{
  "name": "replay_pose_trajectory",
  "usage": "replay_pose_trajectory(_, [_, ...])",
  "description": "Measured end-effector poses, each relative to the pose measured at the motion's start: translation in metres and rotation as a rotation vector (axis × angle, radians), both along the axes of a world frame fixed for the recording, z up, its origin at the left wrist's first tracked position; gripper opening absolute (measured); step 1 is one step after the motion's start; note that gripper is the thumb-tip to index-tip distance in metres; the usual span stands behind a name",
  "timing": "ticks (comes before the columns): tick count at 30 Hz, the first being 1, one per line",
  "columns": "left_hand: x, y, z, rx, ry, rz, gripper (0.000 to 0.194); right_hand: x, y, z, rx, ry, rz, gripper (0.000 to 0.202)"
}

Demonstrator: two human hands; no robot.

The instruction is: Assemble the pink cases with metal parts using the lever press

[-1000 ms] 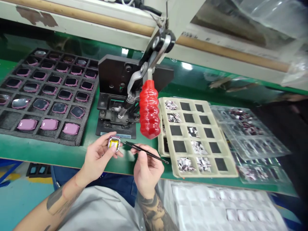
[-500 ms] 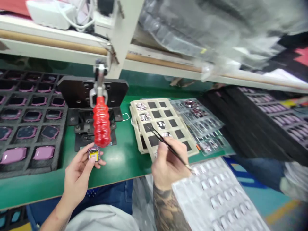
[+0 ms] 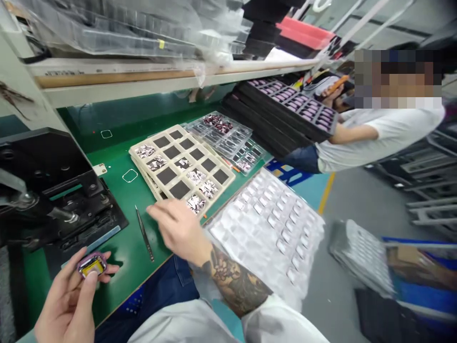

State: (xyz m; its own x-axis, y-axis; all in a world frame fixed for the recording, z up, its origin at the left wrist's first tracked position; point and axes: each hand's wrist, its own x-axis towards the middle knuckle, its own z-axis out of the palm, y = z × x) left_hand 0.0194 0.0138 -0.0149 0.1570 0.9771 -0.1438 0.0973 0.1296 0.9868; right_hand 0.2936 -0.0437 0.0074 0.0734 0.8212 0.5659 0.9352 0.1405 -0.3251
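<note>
My left hand [image 3: 67,302] grips a small purple watch case [image 3: 83,263] between thumb and fingers at the lower left. Its inside faces up and shows a yellow part. My right hand [image 3: 182,232] is above the green table, fingers stretched out with nothing in them. Just left of its fingertips, a pair of dark tweezers [image 3: 143,233] lies on the table. Beyond the hand, a cream compartment tray [image 3: 152,177] has small silvery-white pieces in several cells. Black foam shows in its other cells.
A black clamp fixture [image 3: 39,157] stands at the left. Clear plastic trays [image 3: 228,138] of small parts lie behind the cream tray. A white blister tray [image 3: 228,228] juts off the table's front edge. At right, a person [image 3: 360,128] stands by stacked black trays [image 3: 271,124].
My right hand has let go of the tweezers, which now lie on the table. The view has swung to the right. My left hand still holds the watch case.
</note>
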Motion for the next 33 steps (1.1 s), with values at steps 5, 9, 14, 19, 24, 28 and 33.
replay_pose_trajectory(5, [0.002,0.001,0.001,-0.006,0.004,-0.002,0.055,0.09,-0.002,0.031,-0.094,0.002,-0.329,0.032])
replay_pose_trajectory(9, [0.002,0.002,0.001,-0.015,0.018,-0.014,0.056,0.124,0.013,0.028,-0.315,0.055,-0.303,0.029])
replay_pose_trajectory(14, [0.001,0.002,-0.004,-0.019,-0.038,0.015,0.046,0.119,0.014,0.023,-0.22,0.161,-0.34,0.026])
replay_pose_trajectory(19, [-0.004,0.005,-0.013,0.055,-0.118,-0.086,0.031,0.086,-0.003,0.035,0.137,0.349,-0.331,0.019])
replay_pose_trajectory(24, [0.002,0.0,0.0,0.208,0.091,-0.251,0.02,0.011,-0.005,0.025,0.174,0.616,0.019,0.03])
replay_pose_trajectory(28, [0.009,0.009,0.01,0.258,0.1,-0.341,0.019,-0.046,0.009,0.007,0.076,0.766,0.184,0.033])
replay_pose_trajectory(33, [0.01,0.009,0.012,0.258,0.047,-0.311,0.018,-0.08,0.026,-0.004,-0.091,0.843,0.255,0.026])
